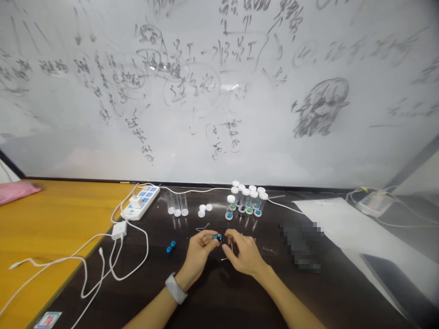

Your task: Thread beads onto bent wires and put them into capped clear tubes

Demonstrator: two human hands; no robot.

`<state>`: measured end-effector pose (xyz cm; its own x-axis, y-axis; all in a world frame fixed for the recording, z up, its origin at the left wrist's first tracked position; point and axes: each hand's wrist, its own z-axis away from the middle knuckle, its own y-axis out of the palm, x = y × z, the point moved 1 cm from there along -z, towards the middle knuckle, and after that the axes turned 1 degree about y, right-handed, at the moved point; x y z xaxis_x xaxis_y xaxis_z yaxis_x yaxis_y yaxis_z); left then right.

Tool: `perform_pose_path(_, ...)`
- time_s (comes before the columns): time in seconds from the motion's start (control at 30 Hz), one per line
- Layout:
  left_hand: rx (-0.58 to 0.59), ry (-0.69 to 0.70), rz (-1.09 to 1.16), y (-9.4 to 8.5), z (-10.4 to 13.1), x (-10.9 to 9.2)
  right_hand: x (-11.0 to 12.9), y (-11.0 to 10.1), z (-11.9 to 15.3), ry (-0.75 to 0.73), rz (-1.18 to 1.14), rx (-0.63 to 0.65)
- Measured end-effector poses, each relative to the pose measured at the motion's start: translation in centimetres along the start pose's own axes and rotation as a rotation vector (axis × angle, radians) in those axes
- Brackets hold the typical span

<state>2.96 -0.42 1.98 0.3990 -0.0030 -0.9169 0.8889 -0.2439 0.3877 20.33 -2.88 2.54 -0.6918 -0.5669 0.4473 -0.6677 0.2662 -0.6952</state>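
Observation:
My left hand [200,250], with a grey band on its wrist, pinches a small shiny blue metallic piece [216,237] between thumb and fingers. My right hand [243,252] meets it from the other side, fingers closed at a small dark part by the blue piece; what exactly they grip is too small to make out. Two similar blue round pieces [170,247] lie on the dark table left of my left hand. Thin metal hooked wires rest close by, one beyond my left hand [202,226] and others partly hidden under my right hand.
Clear open tubes [177,204] and several white caps [202,210] stand beyond my hands. Farther right is a cluster of white-capped tubes [245,201] with small coloured pieces inside. A power strip [141,203] and loose white cables [147,246] lie left; white paper [329,219] and a phone [394,278] lie right.

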Motion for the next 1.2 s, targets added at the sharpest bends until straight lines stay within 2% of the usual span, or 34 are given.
perform_pose_path(0.5, 0.000, 0.005, -0.014, -0.18, 0.01, 0.19, 0.08, 0.08, -0.07, 0.000, -0.018, 0.038)
perform_pose_path(0.97, -0.009, -0.004, -0.010, -0.07, 0.13, 0.03, 0.27, -0.09, -0.17, 0.027, -0.005, -0.001)
perform_pose_path(1.2, -0.009, 0.004, -0.035, -0.09, 0.11, 0.12, 0.29, -0.17, -0.11, 0.023, -0.019, 0.027)
